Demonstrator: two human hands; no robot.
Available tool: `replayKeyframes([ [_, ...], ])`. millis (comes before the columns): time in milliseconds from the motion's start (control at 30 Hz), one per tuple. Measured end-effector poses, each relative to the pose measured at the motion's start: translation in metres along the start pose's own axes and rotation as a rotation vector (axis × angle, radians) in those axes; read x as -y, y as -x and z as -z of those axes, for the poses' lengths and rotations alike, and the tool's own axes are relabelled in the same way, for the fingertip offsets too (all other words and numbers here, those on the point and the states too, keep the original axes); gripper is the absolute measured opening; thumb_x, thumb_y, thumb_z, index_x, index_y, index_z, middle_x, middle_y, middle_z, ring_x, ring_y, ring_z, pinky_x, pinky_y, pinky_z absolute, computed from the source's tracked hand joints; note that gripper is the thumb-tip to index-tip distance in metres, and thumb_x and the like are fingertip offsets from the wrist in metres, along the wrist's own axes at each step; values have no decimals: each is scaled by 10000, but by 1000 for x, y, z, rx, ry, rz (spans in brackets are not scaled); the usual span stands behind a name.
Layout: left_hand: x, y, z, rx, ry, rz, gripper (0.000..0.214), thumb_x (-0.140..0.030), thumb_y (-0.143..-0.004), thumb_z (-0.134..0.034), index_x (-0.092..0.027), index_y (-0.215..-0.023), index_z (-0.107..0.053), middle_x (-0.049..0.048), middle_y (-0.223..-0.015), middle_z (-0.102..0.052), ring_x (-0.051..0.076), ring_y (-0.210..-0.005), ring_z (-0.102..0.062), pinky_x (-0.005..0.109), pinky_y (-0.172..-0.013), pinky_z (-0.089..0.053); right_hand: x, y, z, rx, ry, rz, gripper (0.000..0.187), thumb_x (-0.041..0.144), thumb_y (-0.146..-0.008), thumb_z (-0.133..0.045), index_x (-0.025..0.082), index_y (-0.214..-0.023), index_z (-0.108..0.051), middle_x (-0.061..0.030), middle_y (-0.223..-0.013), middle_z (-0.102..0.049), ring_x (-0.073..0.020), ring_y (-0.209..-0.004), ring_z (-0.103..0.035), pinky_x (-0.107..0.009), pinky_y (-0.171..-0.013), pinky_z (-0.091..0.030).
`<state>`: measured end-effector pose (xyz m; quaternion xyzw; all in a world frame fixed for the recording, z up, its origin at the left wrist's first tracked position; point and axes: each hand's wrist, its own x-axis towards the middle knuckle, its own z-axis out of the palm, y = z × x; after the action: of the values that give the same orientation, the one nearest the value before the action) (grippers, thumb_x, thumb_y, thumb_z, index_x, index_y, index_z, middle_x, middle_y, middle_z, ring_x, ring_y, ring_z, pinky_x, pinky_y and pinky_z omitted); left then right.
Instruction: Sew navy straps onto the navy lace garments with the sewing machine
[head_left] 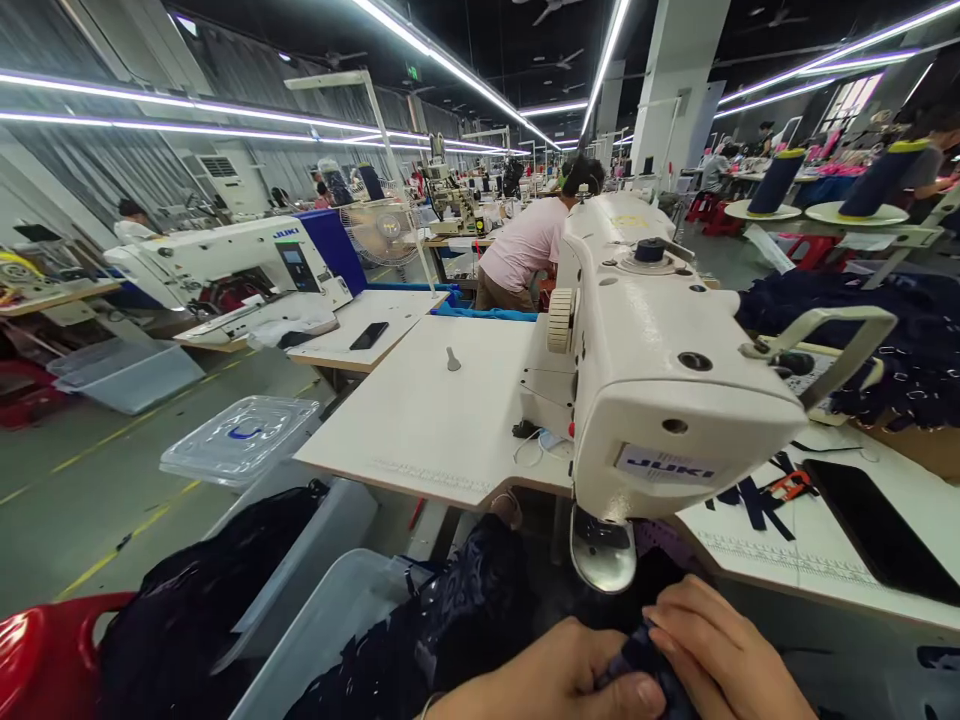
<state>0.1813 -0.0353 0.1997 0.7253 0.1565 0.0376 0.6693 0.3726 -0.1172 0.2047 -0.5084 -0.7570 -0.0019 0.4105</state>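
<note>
Low in the view, just in front of the white sewing machine [637, 400], my two hands close on a piece of dark navy fabric [645, 655]. My left hand [559, 675] pinches it between thumb and fingers. From the right, my right hand [724, 650] presses its fingers against the same fabric. The lower part of the fabric is cut off by the frame. Above my hands hangs the machine's rounded metal guard [602, 555]. Dark cloth behind my hands is too dim to make out.
Left of me stand clear bins [330, 610] of navy garments and a red stool [45, 655]. A black phone [885, 520], an orange-handled tool [791, 486] and dark strips [757, 508] lie at right. A person in a pink shirt [525, 250] bends over behind the machine.
</note>
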Motion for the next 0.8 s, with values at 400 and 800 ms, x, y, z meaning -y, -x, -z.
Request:
replayKeyframes([
  [400,19,-7,11,-1013,-1078,-267,201,-270,-975,-481,-160,-1085,-609,92,-1051,-646,232,-1010,-590,346,-868,-450,-37,-6,-44,-93,404,12,177,142,-946,-546,152,-1072,-671,-79,-807,-678,-221,-746,-627,-343,-662,-515],
  [800,19,-19,0,-713,-1414,-325,344,-306,-1002,-453,-270,-1336,-529,-49,-1275,-623,138,-1170,-506,337,-927,-324,-48,6,-51,-172,-334,-739,207,442,-901,-556,240,-856,-563,-4,-775,-658,-160,-727,-668,-234,-672,-552],
])
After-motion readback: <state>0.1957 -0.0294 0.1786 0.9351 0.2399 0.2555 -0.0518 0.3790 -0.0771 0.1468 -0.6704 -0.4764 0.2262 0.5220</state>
